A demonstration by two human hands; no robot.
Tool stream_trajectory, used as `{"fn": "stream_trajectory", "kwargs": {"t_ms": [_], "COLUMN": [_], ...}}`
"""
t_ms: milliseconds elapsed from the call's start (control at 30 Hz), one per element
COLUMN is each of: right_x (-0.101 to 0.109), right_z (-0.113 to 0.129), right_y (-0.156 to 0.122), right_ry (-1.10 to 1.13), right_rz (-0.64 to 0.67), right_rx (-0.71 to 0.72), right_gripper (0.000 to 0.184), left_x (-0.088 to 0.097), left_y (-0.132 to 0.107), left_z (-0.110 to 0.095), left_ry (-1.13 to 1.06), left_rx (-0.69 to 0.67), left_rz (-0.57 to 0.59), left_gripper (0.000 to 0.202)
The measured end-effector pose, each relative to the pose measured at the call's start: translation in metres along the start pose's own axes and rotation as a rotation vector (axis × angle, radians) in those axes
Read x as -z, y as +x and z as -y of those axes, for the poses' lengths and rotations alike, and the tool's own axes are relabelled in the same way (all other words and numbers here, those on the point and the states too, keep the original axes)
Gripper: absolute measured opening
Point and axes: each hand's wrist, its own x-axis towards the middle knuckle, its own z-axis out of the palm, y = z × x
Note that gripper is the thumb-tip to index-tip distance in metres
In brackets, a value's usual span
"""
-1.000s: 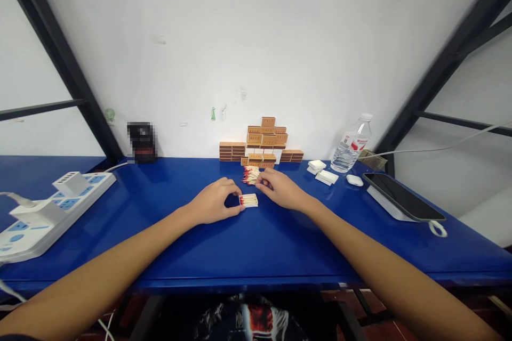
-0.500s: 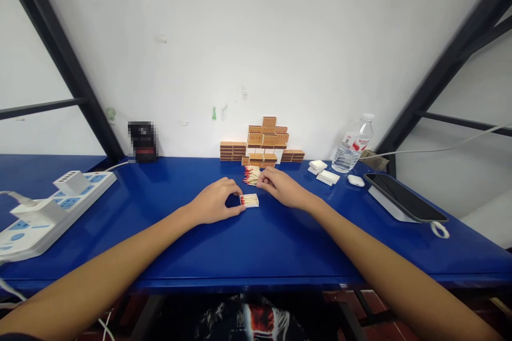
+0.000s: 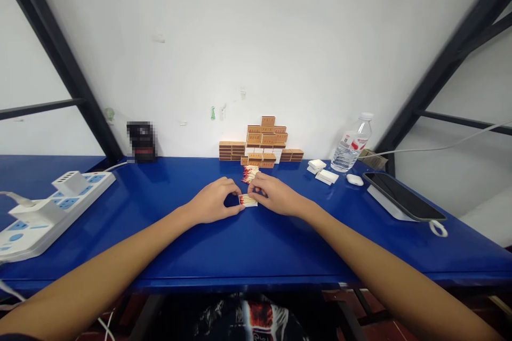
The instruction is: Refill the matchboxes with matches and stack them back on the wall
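Note:
A small white matchbox tray holding red-headed matches lies on the blue table. My left hand has its thumb and fingers at the tray's left end, steadying it. Over the tray, my right hand is closed in a pinch on what looks like a matchstick, mostly hidden by the fingers. Just behind lies a loose pile of matches, red heads to the left. Farther back, brown matchboxes are stacked in a stepped shape against the wall.
White matchbox trays sit to the right, near a water bottle, a white earbud case and a phone. At left are a power strip with plugged-in chargers and a blurred black object.
My right hand has moved from the match pile toward me and left, over the tray. My left hand stays at the tray's end.

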Motion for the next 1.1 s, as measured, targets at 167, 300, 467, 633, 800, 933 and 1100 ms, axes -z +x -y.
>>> {"fn": "stream_trajectory", "kwargs": {"t_ms": [167, 300, 467, 633, 800, 933, 1100], "right_x": [-0.0016, -0.0028, -0.0014, -0.0012, -0.0037, -0.0033, -0.0023], "right_z": [0.0046, 0.0041, 0.0056, 0.0058, 0.0043, 0.004, 0.0018], "right_y": [0.0025, 0.0029, 0.0018, 0.0022, 0.0014, 0.0018, 0.001], "right_ry": [0.006, 0.017, 0.019, -0.001, -0.024, -0.05, -0.073], "right_rz": [0.023, 0.042, 0.022, 0.043, 0.026, 0.012, 0.019], "right_rx": [0.008, 0.005, 0.012, -0.017, -0.042, -0.039, -0.031], "right_gripper": [0.009, 0.01, 0.009, 0.008, 0.008, 0.009, 0.012], "left_x": [-0.0014, -0.0014, -0.0013, -0.0025, -0.0018, -0.0009, -0.0008], "left_y": [0.0008, 0.0009, 0.0001, 0.0005, 0.001, 0.0002, -0.0005], "left_z": [0.0009, 0.0009, 0.0008, 0.0015, 0.0011, 0.0005, 0.0005], "left_ry": [0.003, -0.001, 0.003, 0.0, 0.001, 0.001, -0.015], "left_rx": [0.002, -0.004, 0.001, 0.0, -0.001, 0.006, -0.001], "left_rz": [-0.007, -0.01, -0.007, -0.009, -0.008, -0.004, -0.018], "left_gripper": [0.023, 0.023, 0.023, 0.024, 0.024, 0.024, 0.025]}}
